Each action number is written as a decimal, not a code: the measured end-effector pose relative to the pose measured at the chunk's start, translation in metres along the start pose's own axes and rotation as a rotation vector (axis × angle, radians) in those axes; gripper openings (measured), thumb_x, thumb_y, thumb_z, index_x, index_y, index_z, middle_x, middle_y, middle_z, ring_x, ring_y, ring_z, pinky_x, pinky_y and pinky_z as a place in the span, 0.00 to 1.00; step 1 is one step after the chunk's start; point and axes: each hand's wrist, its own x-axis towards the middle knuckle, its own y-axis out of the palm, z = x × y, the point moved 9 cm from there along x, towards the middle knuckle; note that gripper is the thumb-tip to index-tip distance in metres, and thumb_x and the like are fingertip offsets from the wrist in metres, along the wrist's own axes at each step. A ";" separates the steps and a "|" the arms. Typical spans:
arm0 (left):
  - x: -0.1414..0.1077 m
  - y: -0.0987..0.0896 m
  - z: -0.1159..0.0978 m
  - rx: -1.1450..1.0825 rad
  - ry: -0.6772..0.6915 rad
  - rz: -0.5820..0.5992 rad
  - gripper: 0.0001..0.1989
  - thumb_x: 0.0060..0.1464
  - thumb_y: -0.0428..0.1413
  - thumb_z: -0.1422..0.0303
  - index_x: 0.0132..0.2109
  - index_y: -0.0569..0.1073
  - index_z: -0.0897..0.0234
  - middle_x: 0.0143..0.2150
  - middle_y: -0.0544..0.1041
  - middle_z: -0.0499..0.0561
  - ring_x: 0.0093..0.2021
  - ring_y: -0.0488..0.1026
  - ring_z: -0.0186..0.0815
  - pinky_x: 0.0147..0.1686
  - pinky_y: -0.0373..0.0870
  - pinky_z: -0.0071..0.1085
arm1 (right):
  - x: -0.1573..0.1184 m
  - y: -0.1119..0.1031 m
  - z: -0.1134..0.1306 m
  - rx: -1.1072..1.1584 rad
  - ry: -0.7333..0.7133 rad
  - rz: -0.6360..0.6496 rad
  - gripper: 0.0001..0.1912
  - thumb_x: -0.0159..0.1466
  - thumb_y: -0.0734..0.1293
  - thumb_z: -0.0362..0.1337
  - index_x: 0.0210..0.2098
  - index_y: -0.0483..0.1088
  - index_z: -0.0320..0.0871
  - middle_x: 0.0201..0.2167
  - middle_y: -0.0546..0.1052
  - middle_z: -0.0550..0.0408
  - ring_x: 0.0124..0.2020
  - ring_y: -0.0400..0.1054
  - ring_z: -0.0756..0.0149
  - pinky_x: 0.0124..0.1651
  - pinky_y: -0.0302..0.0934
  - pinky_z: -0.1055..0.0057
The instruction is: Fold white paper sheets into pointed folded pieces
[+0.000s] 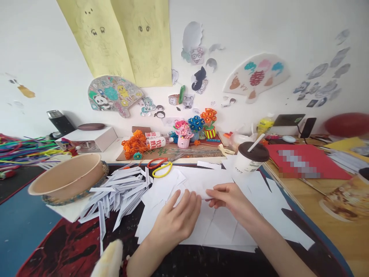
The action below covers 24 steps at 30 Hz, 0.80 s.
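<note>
My right hand point(230, 202) pinches the edge of a small white sheet of paper point(198, 187) between thumb and fingers. On its other side, my left hand point(180, 215) has its fingers bent over the same sheet, its thumb hidden behind them. Under both hands lies a spread of white paper sheets point(221, 227), some overlapping. To the left is a loose pile of narrow folded paper strips point(121, 192). Scissors with yellow and red handles point(162, 170) rest just beyond the sheets.
A pinkish bowl point(69, 173) stands at left. A lidded cup with straw point(252, 157) stands behind my right hand. Pipe-cleaner flowers in pots point(184, 140) line the wall. A red folder point(311, 159) lies at right; a pale soft object point(108, 259) is near my left wrist.
</note>
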 end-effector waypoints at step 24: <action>-0.017 0.019 -0.029 -0.055 -0.168 0.136 0.21 0.58 0.40 0.82 0.50 0.73 0.76 0.44 0.79 0.59 0.42 0.75 0.45 0.43 0.70 0.39 | -0.079 0.042 0.005 -1.117 -1.005 -0.170 0.18 0.67 0.58 0.24 0.51 0.73 0.35 0.46 0.79 0.45 0.47 0.74 0.57 0.50 0.73 0.63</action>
